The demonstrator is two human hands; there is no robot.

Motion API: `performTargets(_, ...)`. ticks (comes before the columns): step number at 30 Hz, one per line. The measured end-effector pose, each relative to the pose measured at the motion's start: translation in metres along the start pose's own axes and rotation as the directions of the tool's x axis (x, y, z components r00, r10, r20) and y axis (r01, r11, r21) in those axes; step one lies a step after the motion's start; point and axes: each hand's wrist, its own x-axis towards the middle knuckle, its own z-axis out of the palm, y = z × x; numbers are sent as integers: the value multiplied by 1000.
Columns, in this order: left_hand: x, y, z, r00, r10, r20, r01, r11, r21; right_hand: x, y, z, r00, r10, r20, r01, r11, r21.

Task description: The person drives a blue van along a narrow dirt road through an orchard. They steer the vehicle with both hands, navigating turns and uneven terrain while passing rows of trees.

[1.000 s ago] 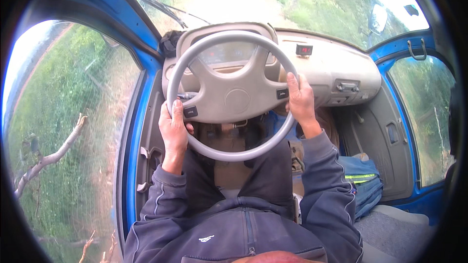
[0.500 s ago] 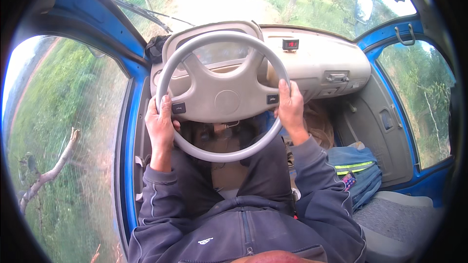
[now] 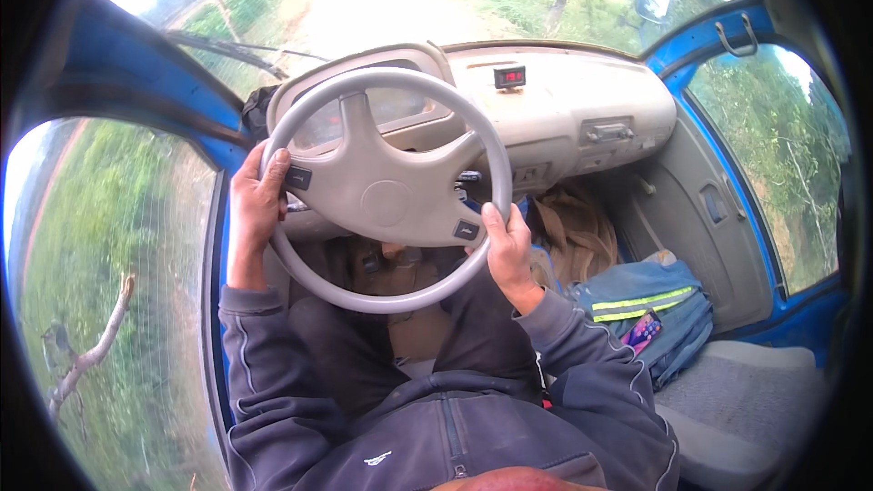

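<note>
Both my hands are closed round the rim of a grey steering wheel (image 3: 389, 302). On its left side, my left hand (image 3: 255, 200) grips the rim with the thumb lying over it, beside a black button pad. Lower on the right side, my right hand (image 3: 512, 250) is wrapped round the rim, its thumb pointing up along it. The wheel is turned clockwise, so its right spoke slants down. Behind the rim sits the instrument panel (image 3: 368, 114), its face hard to read through glare. Some of the fingers are hidden behind the rim.
A small red-lit display (image 3: 510, 78) stands on the beige dashboard (image 3: 564, 91). To my right, a blue garment (image 3: 627, 286) with a yellow-green stripe and a phone (image 3: 642, 331) lie by a grey seat (image 3: 737, 409). Outside are a pale track (image 3: 373, 0), greenery and a bare branch (image 3: 95, 350).
The steering wheel has turned clockwise, my left hand rising and my right hand dropping with it. The cab has shifted left in view, and the scenery outside has moved.
</note>
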Motion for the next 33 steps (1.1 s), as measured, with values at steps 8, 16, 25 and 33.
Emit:
performTargets(8,44,15,1,986,41,162,-60,991,117,88,-69,8,955,-180,236,214,968,-129)
performTargets(16,56,36,8,957,54,284,-100,984,147,97,-64,8,954,-202,223,262,922,-286)
performTargets(25,46,32,14,985,121,125,-149,956,254,49,-43,14,996,-89,-20,84,977,-195)
performTargets(33,66,30,14,926,331,178,-374,754,539,15,-5,24,990,-84,-114,77,995,-63)
